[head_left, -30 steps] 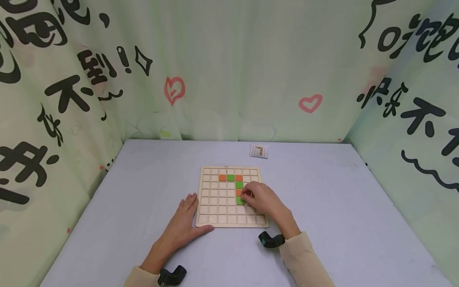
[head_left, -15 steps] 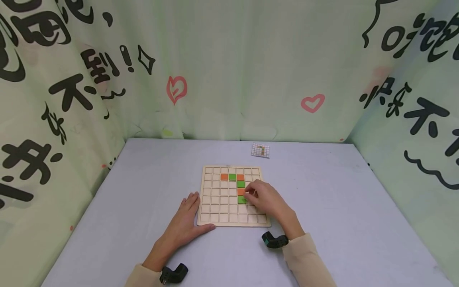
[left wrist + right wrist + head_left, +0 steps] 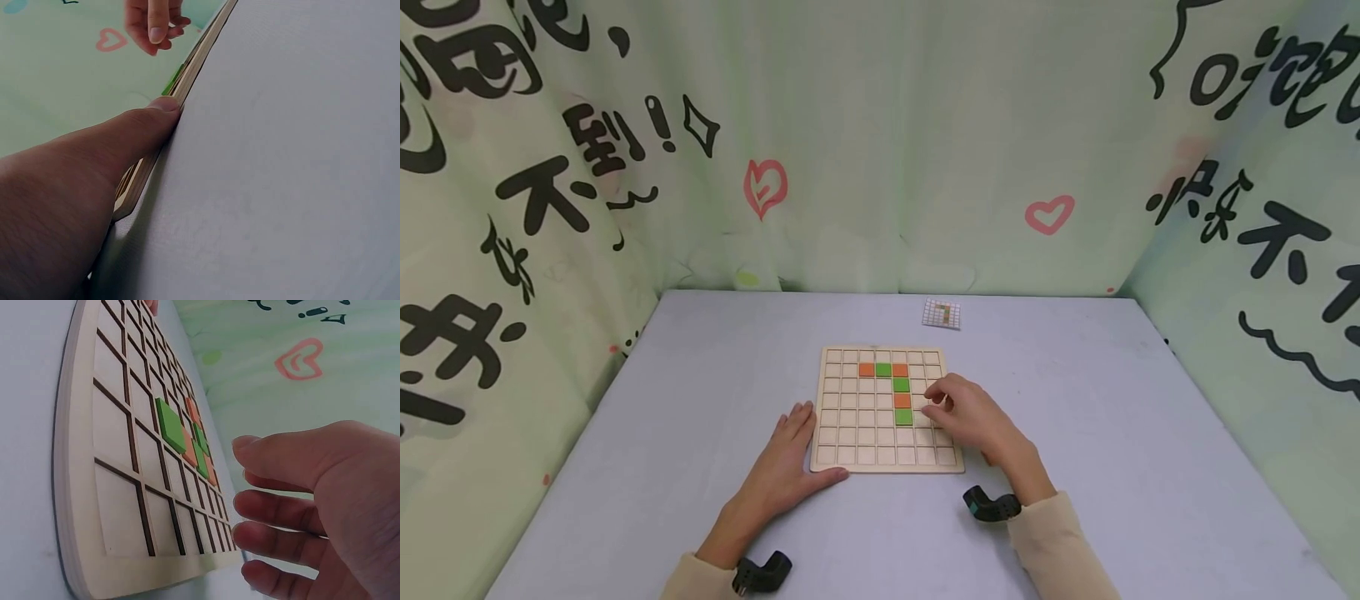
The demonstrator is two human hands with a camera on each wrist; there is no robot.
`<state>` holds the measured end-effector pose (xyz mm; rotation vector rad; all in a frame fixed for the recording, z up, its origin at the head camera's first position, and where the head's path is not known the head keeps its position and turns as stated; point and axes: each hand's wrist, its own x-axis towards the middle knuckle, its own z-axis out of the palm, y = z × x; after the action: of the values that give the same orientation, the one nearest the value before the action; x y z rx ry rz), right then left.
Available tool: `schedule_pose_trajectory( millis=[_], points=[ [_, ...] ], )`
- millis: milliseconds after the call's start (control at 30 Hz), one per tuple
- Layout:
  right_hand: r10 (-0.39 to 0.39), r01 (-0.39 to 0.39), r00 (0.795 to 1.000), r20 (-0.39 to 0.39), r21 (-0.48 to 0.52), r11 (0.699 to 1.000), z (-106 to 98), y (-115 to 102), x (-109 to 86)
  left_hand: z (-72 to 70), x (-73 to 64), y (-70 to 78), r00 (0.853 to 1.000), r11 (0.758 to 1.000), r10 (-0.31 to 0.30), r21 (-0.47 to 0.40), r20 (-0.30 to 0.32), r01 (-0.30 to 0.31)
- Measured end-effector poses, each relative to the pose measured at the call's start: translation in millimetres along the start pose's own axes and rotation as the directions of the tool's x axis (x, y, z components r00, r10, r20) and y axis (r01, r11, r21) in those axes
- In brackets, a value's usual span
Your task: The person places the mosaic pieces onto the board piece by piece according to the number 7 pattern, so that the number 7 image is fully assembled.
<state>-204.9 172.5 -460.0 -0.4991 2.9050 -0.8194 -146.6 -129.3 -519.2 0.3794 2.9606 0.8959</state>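
A wooden grid board [image 3: 856,456] lies flat on the table, with several orange and green square tiles in its cells. They run in a row near the top, then down a column that ends in a green tile [image 3: 903,417]. My left hand [image 3: 788,467] rests at the board's lower left corner, fingers straight along the left side and thumb on the front edge. Over the board's right part is my right hand [image 3: 973,417], apart from the tiles. Its fingers [image 3: 275,540] are loosely curled, and nothing shows between them and the thumb.
Behind the board, near the table's far edge, lies a small card [image 3: 942,314] with a printed grid pattern. The white table [image 3: 1075,400] is enclosed by a pale green curtain [image 3: 962,150] with dark lettering and red hearts.
My right hand has let go of the lowest green tile and drawn back to the right, its fingertips parting from it. The left hand stays on the board's corner.
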Motion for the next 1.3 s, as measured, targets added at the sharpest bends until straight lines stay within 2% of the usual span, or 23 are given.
schedule_pose_trajectory(
  millis=[400, 900, 1300],
  points=[
    [0.026, -0.026, 1.0, -0.003, -0.013, 1.0, -7.0, 13.8, -14.7, -0.1, 0.7, -0.7, 1.0, 1.0, 0.019, 0.008, -0.008, -0.019],
    [0.033, -0.033, 0.999, 0.015, -0.035, 0.999, -9.9, 31.2, -33.7, -0.7, 0.5, -0.2, 1.0, 1.0, 0.013, 0.002, -0.01, -0.013],
    [-0.001, 0.002, 1.0, 0.017, -0.048, 0.999, -10.0, 42.8, -47.2, -0.2, 0.1, 0.3, 1.0, 1.0, 0.002, 0.01, -0.005, -0.002]
  ],
)
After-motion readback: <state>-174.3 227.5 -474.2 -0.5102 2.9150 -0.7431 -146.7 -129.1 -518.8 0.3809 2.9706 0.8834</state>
